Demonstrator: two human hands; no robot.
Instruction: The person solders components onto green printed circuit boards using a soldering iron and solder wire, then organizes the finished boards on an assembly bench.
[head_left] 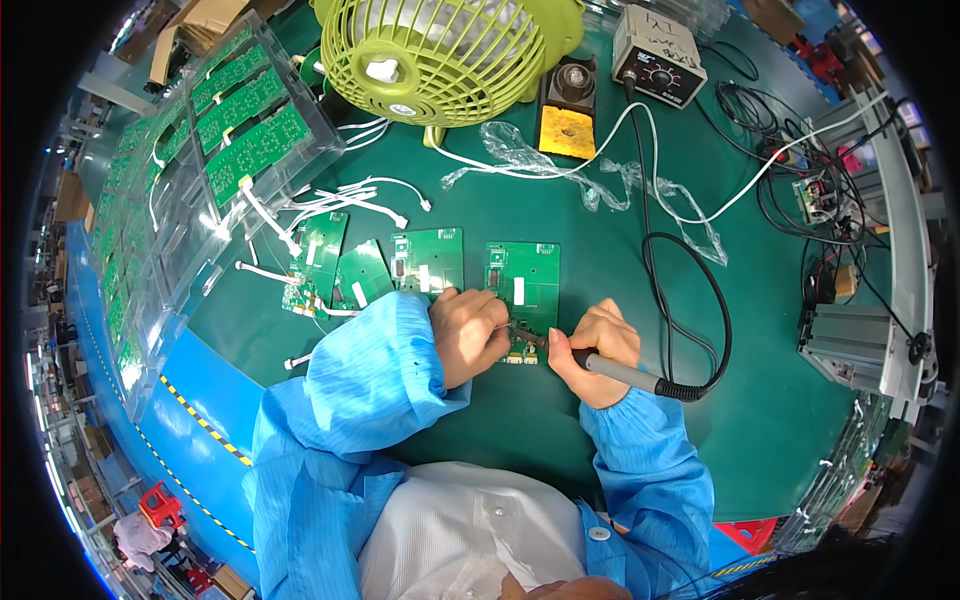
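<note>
A green circuit board [538, 285] lies flat on the green mat in front of me. My right hand [600, 352] grips a soldering iron [628, 374] with a grey handle, its tip reaching left onto the board's near end. Close to that tip, the fingers of my left hand [468, 333] are closed at the board's left edge. Whatever they pinch is too small to make out. Just beyond this hand is a second green board [430, 258], and further left lie more boards [362, 272] with white cables.
A green fan [445, 60] stands at the back, beside a soldering stand with yellow sponge [566, 132] and a control box [658, 58]. Clear racks of boards [258, 150] rise at left. The iron's black cord [722, 330] loops at right, near a metal frame [858, 350] and tangled wires.
</note>
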